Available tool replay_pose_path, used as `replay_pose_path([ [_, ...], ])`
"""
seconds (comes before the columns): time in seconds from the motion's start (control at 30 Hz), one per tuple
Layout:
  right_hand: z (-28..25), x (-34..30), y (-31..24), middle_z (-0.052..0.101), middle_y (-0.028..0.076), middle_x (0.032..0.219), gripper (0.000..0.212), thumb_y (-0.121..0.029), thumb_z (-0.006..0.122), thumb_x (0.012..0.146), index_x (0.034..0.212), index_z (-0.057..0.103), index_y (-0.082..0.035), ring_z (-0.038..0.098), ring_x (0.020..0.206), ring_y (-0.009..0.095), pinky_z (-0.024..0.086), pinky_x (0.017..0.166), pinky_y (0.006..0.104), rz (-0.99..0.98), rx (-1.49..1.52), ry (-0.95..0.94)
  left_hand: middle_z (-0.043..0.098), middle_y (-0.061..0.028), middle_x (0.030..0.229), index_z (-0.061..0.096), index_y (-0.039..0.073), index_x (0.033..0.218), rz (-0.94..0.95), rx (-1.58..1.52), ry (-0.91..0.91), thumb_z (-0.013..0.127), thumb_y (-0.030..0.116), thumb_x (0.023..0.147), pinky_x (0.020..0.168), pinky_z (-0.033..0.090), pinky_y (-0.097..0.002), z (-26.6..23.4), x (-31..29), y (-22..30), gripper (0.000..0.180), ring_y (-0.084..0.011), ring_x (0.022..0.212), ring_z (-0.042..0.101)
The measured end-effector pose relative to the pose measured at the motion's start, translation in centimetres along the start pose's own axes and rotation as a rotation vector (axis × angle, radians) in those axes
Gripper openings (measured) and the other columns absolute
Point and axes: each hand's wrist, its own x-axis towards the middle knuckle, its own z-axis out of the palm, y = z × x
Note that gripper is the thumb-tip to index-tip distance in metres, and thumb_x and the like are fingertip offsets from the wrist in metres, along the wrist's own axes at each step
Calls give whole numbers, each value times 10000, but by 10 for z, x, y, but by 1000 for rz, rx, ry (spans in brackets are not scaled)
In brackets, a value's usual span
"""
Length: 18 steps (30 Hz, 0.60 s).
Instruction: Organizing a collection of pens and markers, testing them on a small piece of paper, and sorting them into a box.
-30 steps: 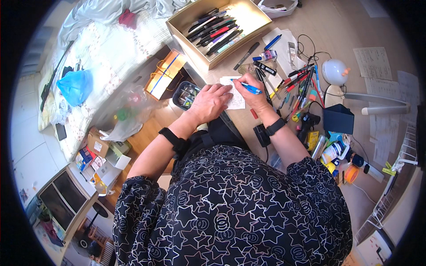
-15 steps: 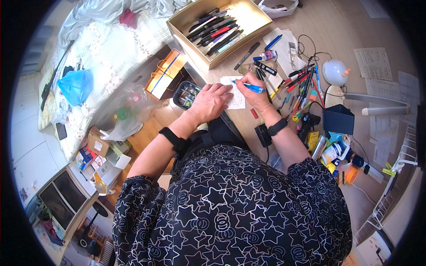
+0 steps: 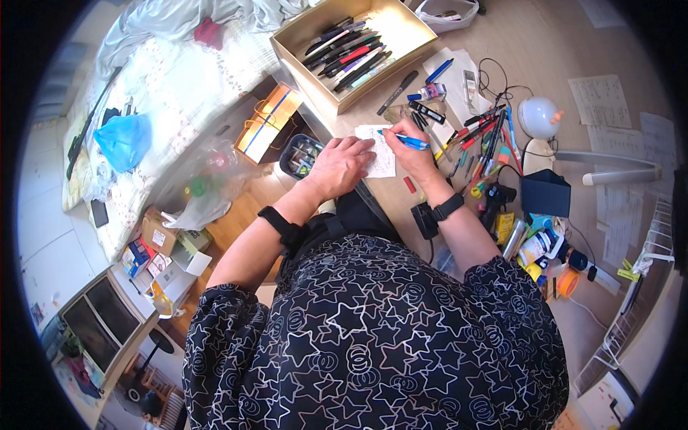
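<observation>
A small white sheet of paper [image 3: 384, 164] with handwriting on it lies at the near left edge of the desk. My left hand [image 3: 342, 165] rests on the sheet's left side, its fingers stretched out flat. In my right hand [image 3: 410, 152] is a blue pen [image 3: 413, 142], its tip down at the upper part of the paper. The fingers are closed around the pen's front part. Just beyond my right hand lie a black marker [image 3: 428, 112] and a glue-like bottle with a blue cap [image 3: 431, 91].
A gold box [image 3: 331, 93] full of pens stands at the far left of the desk. Loose pens and markers [image 3: 493, 140] spread right of my hand, near a white lamp [image 3: 539, 117] and a dark blue holder [image 3: 546, 192]. A black bin [image 3: 288, 157] stands below the desk's left edge.
My right hand and the pen have shifted very slightly to the right and down on the paper. The left hand stays in place.
</observation>
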Motion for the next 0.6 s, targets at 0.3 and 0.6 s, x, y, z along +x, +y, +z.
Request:
replay_pose_path([
  [0.3,-20,-13,-57,574,34,647,193,-197,596,848,978,584,-55,483,529,54,407,484,196,73,262,-31,563,-100,1051,571,90,1104,-246,-444,158,687,164,737,805,453,-320,-18,-1,4,392,-230,933,556],
  [0.6,-30,-13,-96,500,-1,569,553,-509,392,896,721,628,-41,412,490,42,325,450,174,265,501,-372,578,-24,961,493,-1,1177,-465,-1285,116,621,47,802,779,425,-209,-68,-9,15,399,-76,862,531],
])
